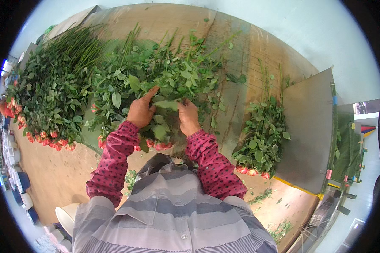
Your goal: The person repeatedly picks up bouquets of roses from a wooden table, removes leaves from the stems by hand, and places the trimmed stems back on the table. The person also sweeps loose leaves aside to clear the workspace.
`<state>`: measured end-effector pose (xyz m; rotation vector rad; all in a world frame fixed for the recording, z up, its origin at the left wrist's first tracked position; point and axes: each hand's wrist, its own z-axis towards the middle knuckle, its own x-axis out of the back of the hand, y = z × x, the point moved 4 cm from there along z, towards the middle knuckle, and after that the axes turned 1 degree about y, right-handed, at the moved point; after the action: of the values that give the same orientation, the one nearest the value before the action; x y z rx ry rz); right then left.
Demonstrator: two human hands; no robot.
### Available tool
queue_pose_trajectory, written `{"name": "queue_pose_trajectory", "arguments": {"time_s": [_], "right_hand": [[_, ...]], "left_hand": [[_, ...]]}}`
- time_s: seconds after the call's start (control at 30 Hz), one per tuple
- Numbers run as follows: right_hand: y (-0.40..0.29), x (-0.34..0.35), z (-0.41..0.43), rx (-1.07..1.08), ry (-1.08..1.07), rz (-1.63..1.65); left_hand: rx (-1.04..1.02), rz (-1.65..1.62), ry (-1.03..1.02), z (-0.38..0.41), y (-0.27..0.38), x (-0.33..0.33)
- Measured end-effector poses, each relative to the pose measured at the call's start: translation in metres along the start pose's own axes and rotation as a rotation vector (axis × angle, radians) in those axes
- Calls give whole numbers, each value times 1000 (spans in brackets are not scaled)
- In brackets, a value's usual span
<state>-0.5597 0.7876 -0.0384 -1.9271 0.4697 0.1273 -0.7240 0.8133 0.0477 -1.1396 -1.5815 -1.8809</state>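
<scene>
My left hand reaches into rose foliage on the table before me, its index finger stretched out among the leaves. Whether it grips a stem there is hidden. Opposite it, my right hand has thumb and fingers pinched at the edge of a blurred green leaf. Coral-pink rose heads hang at the table's near edge, below my hands. The rose stems point away from me towards the far side.
A large heap of roses covers the table's left part. To the right lies a smaller rose bunch beside an upright grey panel. Loose leaves are scattered over the tabletop. A pale bucket stands at lower left.
</scene>
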Motion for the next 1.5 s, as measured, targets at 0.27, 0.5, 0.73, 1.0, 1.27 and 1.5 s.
{"name": "queue_pose_trajectory", "arguments": {"time_s": [0.27,0.5,0.73,1.0,1.27,1.5], "right_hand": [[-15,47,-12,55,117,-47],[-3,39,-9,-48,131,-113],[22,-8,30,-191,29,-653],[17,27,20,-318,151,57],[15,-28,43,-68,177,-716],[15,-29,28,-122,220,-549]], "left_hand": [[99,-31,250,-5,-6,46],[32,-378,114,-12,-7,36],[99,-430,67,-7,-4,23],[212,-368,385,1,-78,70],[341,-66,274,3,-120,65],[346,55,262,-14,-103,63]]}}
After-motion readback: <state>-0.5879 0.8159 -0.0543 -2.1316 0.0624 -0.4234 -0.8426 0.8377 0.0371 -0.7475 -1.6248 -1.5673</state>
